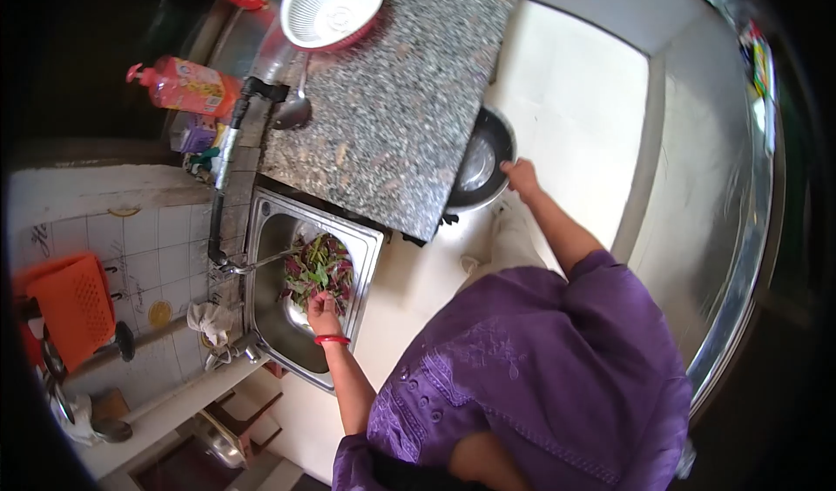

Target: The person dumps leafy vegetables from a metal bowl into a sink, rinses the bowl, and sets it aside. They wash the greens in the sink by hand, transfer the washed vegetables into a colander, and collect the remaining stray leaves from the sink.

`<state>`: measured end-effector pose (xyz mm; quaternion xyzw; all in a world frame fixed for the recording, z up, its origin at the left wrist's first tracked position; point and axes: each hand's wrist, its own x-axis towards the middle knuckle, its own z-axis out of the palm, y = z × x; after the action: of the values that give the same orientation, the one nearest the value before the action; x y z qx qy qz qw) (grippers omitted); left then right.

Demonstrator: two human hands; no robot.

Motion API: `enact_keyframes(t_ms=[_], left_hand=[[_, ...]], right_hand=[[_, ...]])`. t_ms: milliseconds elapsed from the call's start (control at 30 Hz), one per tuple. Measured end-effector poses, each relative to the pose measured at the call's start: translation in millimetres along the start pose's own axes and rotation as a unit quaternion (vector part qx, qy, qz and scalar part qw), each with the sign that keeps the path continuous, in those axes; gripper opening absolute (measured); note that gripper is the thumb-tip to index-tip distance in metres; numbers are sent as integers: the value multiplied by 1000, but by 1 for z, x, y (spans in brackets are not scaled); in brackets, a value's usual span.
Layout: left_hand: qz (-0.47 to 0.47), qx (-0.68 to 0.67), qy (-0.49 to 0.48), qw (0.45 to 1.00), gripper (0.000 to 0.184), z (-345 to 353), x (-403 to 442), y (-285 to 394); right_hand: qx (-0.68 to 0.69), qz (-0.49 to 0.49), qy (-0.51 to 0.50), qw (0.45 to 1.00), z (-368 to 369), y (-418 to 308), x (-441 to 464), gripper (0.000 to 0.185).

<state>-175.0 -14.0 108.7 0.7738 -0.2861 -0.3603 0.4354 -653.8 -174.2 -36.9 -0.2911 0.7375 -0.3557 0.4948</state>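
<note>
My left hand (324,315), with a red bangle at the wrist, reaches into the steel sink (370,251). Its fingers are closed at the near edge of a heap of green and purple-red leafy greens (320,269); exactly how much they grip is hard to see. Out to the right, my right hand (521,177) grips the rim of a round metal bowl (479,164), thumb over the edge. The bowl looks dark around its inner wall and shiny at the bottom. Part of it is hidden by the corner of the granite counter (383,99).
A faucet (261,263) reaches over the sink. On the counter are a white colander (331,7) and a ladle (296,112). A pink pump bottle (187,86) stands by the wall pipe. An orange basket (74,304) hangs on the tiled wall.
</note>
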Motion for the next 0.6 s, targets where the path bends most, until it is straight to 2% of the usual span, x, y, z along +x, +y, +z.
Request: enact_keyframes(t_ms=[67,133,200,267,300,333,367,400,500,567,600], left_hand=[[5,-25,14,1000,7,-1,1,-8],[-28,6,47,998,7,9,-11,11],[-41,-4,75,996,7,13,-11,1],[-51,-16,104,993,6,16,-12,-13],[-41,-2,120,992,5,18,-15,-19],[-33,11,136,990,4,23,-17,-22],[-60,-27,178,982,4,38,-25,-7],[-69,-60,178,980,4,41,-27,-14],[-102,-46,196,974,4,66,-40,4],[-115,-59,202,971,4,81,-45,11],[-110,-67,200,971,4,88,-49,19]], right_hand=[[11,9,-41,999,39,0,32,31],[-87,-32,-89,992,70,34,84,31],[-17,90,-204,975,57,-27,62,28],[-181,84,-360,912,29,-52,75,28],[-305,61,-440,842,15,-75,73,28],[-422,39,-507,751,0,-104,66,28],[-382,43,-556,737,-15,-140,53,33],[-340,51,-602,721,-28,-174,41,37],[-158,-4,-648,746,-18,-271,48,36],[-120,-131,-529,830,15,-337,64,30],[-97,-168,-435,879,37,-359,83,30]])
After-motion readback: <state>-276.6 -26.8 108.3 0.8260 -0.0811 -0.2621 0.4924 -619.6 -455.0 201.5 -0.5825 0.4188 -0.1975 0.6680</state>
